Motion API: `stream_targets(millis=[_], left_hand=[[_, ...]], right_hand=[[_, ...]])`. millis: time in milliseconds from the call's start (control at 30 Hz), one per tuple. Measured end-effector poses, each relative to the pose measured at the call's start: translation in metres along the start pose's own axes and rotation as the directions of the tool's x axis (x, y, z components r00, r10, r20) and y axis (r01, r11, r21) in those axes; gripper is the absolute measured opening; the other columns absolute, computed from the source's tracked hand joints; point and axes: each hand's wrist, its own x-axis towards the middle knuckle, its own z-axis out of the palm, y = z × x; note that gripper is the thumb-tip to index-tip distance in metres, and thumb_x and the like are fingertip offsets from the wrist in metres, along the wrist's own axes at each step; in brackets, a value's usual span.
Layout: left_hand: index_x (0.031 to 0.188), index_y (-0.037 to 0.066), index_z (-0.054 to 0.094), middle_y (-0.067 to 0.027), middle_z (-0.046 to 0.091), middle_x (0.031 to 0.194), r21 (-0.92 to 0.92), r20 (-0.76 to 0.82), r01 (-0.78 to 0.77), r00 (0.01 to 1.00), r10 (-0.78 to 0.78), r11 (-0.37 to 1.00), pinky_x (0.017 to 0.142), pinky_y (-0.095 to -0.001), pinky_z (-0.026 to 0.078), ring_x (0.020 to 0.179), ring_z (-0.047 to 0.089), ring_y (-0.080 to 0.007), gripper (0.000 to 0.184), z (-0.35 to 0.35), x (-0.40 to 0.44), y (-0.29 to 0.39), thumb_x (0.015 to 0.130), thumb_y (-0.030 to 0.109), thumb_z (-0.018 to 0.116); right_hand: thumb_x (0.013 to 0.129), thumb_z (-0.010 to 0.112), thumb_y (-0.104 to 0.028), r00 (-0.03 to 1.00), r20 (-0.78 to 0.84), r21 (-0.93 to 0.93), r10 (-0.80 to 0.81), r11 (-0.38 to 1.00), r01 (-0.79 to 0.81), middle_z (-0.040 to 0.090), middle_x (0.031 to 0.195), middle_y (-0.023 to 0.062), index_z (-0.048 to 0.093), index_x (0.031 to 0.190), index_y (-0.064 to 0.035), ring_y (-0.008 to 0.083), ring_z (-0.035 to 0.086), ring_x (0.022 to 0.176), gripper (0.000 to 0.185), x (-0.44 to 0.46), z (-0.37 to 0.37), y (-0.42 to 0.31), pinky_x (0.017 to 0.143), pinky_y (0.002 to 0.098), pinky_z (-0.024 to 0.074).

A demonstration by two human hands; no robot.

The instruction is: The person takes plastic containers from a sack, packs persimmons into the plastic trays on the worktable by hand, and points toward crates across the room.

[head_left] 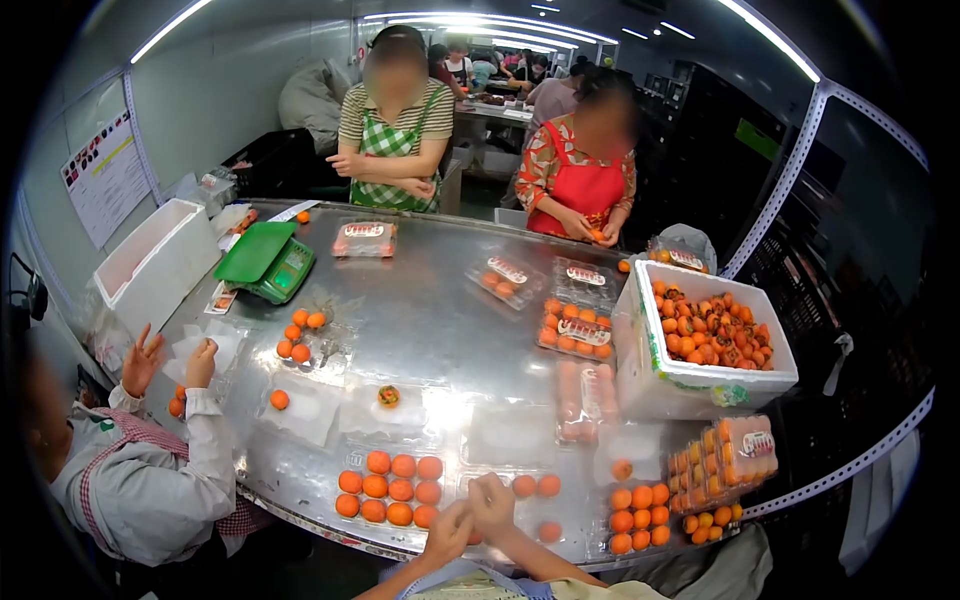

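Close together at the table's near edge are my left hand (449,532) and my right hand (492,505), both with curled fingers. Whatever they may hold is hidden. Just left of them lies a clear tray (390,490) filled with rows of orange persimmons. To the right of my right hand, two persimmons (536,486) sit side by side, with another persimmon (549,531) nearer the edge. Above my hands, a clear open lid (510,437) lies flat. A single persimmon with its leafy top up (388,397) rests on a lid beyond the full tray.
A white foam box (650,385) of persimmons stands at the right, near stacked packs (722,460). A green scale (285,270) and another foam box (160,262) stand left. One co-worker (140,480) is at the left; two co-workers (395,130) (590,170) stand across the metal table (410,290).
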Motion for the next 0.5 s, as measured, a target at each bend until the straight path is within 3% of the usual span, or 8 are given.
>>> stream_targets(millis=[133,167,233,267,300,333,400,500], left_hand=[[0.093,0.0,0.056,-0.0034,0.055,0.073,-0.135,-0.01,0.063,0.998,-0.065,0.989,0.053,-0.0205,0.042,0.059,0.051,-0.0075,0.018,0.001,0.005,0.007,0.094,0.013,0.045],[0.092,0.001,0.056,-0.0037,0.055,0.07,-0.104,-0.019,0.015,1.0,-0.017,0.994,0.051,-0.0206,0.041,0.057,0.05,-0.0083,0.023,-0.007,0.006,0.014,0.096,0.018,0.042],[0.088,0.002,0.055,-0.0032,0.053,0.066,-0.103,-0.097,0.044,0.994,-0.054,0.994,0.048,-0.021,0.039,0.054,0.048,-0.0076,0.023,-0.023,0.006,-0.001,0.095,0.019,0.042],[0.088,0.003,0.054,-0.0022,0.052,0.065,-0.156,-0.161,0.052,0.984,-0.077,0.986,0.048,-0.0208,0.038,0.054,0.047,-0.0072,0.02,-0.024,0.005,0.026,0.095,0.018,0.043],[0.091,0.003,0.053,-0.003,0.054,0.071,-0.12,-0.167,0.072,0.982,-0.091,0.99,0.048,-0.0205,0.038,0.054,0.046,-0.0066,0.015,-0.032,0.003,0.024,0.094,0.014,0.044],[0.094,0.003,0.052,-0.004,0.054,0.077,-0.16,-0.212,-0.008,0.977,-0.026,0.987,0.047,-0.0202,0.038,0.054,0.046,-0.0065,0.011,-0.034,0.003,0.025,0.093,0.01,0.044],[0.095,0.004,0.051,-0.0049,0.054,0.079,-0.194,-0.196,-0.031,0.981,-0.008,0.98,0.045,-0.0194,0.037,0.055,0.046,-0.0071,0.009,-0.045,-0.001,0.018,0.092,0.009,0.045],[0.09,0.004,0.049,-0.0044,0.053,0.074,-0.275,-0.246,-0.011,0.968,-0.059,0.961,0.047,-0.0193,0.037,0.056,0.046,-0.007,0.009,-0.054,-0.008,0.014,0.092,0.011,0.044]], right_hand=[[0.088,0.052,-0.01,0.991,-0.094,-0.087,-0.096,0.992,0.088,0.043,0.054,0.0009,0.049,0.072,-0.0013,0.0037,0.038,0.051,0.018,0.018,-0.011,0.023,0.045,0.0235,0.0308],[0.089,0.05,-0.013,0.986,-0.123,0.153,0.115,0.984,-0.096,0.044,0.06,0.0005,0.049,0.071,-0.0025,0.0051,0.039,0.056,0.021,0.039,-0.029,0.038,0.049,0.0236,0.0326],[0.09,0.051,-0.014,0.993,-0.117,-0.103,0.029,0.994,-0.041,0.042,0.058,0.0,0.049,0.071,-0.0034,0.0082,0.039,0.054,0.022,0.097,-0.072,0.044,0.049,0.0245,0.0343],[0.09,0.05,-0.022,1.0,-0.018,-0.305,-0.02,0.952,0.014,0.051,0.057,0.0074,0.052,0.074,-0.0023,0.0164,0.049,0.053,0.026,0.121,-0.081,0.037,0.052,0.0311,0.0403],[0.088,0.051,-0.031,0.978,0.149,-0.574,0.148,0.818,-0.036,0.06,0.066,0.0157,0.057,0.08,-0.0031,0.0296,0.06,0.065,0.03,0.141,-0.091,0.052,0.059,0.04,0.0447],[0.085,0.052,-0.036,0.937,0.246,-0.722,0.249,0.691,0.006,0.064,0.079,0.0181,0.062,0.086,-0.0059,0.0364,0.06,0.078,0.031,0.156,-0.098,0.076,0.066,0.0458,0.0453],[0.082,0.054,-0.033,0.933,0.26,-0.782,0.247,0.62,0.054,0.065,0.08,0.0168,0.064,0.088,-0.0071,0.035,0.061,0.079,0.028,0.184,-0.106,0.104,0.068,0.0447,0.0463],[0.082,0.053,-0.03,0.981,0.064,-0.756,0.181,0.65,-0.071,0.064,0.083,0.0182,0.065,0.087,-0.0076,0.0356,0.061,0.08,0.026,0.217,-0.096,0.079,0.07,0.0436,0.0472]])
